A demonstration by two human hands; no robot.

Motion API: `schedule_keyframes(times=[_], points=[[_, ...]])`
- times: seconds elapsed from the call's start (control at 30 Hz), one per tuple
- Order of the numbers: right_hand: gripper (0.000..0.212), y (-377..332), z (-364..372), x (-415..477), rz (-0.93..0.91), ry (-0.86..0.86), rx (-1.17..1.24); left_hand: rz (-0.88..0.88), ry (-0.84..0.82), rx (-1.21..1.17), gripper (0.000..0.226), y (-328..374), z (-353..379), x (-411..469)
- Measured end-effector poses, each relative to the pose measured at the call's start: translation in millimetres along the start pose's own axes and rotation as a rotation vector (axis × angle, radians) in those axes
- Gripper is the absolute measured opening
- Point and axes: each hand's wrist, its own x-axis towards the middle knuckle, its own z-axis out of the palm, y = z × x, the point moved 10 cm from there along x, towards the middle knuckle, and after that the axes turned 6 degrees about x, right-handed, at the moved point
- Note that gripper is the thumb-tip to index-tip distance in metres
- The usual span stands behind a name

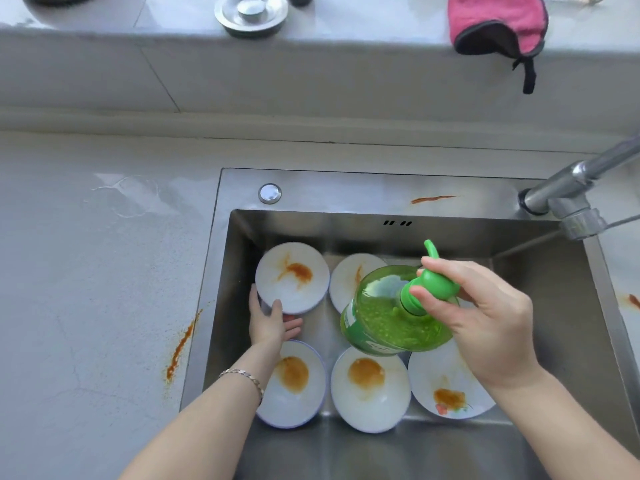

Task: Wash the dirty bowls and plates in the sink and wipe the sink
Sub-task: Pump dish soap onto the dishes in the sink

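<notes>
Seen from the person's head, a steel sink [540, 306] holds five white dishes smeared with orange sauce, three along the near side and two at the back. The left hand [273, 323] reaches in and grips the rim of the far-left dish [292, 277], thumb on top and fingers underneath. The right hand [485, 317] holds a tilted green soap bottle [391, 313] above the dishes, fingers curled round its pump head, with the faucet [568, 188] at the far right corner.
</notes>
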Motion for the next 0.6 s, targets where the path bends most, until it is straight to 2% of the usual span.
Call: schedule_keyframes(times=[0.3,0.43,0.6], points=[[0.028,6,6,-14,0.045,-0.012,0.027,0.005,0.023,-0.016,0.062,0,-2,7],[0.027,3,-1,-15,0.053,0.022,0.029,0.104,0.039,0.055,0.062,15,-9,-11],[0.030,7,-23,-16,0.099,0.118,0.034,0.244,-0.080,0.221,0.063,26,-23,-54]])
